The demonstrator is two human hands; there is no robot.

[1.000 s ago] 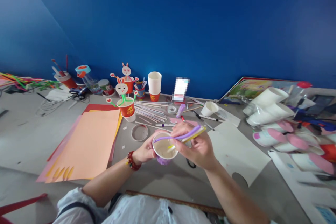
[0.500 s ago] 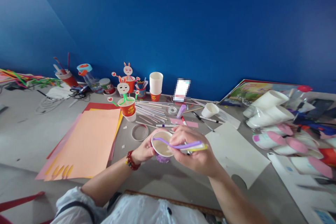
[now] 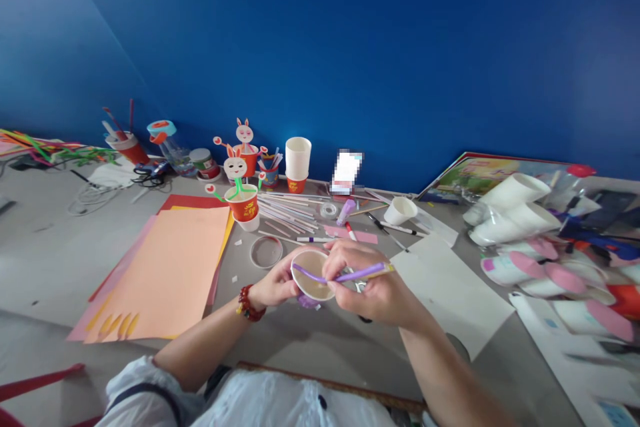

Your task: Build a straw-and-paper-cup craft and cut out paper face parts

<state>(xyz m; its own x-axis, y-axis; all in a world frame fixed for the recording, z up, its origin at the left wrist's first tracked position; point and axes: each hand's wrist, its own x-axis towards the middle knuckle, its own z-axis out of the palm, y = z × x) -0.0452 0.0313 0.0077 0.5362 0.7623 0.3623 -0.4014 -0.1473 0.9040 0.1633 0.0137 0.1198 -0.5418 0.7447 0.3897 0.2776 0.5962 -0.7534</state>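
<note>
Gripping one cup (image 3: pixel 315 261) are the left fingers (image 3: pixel 287 290), while right fingers (image 3: pixel 342 256) pinch one purple strip (image 3: pixel 363 273).

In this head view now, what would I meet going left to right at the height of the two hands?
Peach sheet → beaded bracelet → left hand → held paper cup → right hand → white sheet → pink-and-white cups.
</note>
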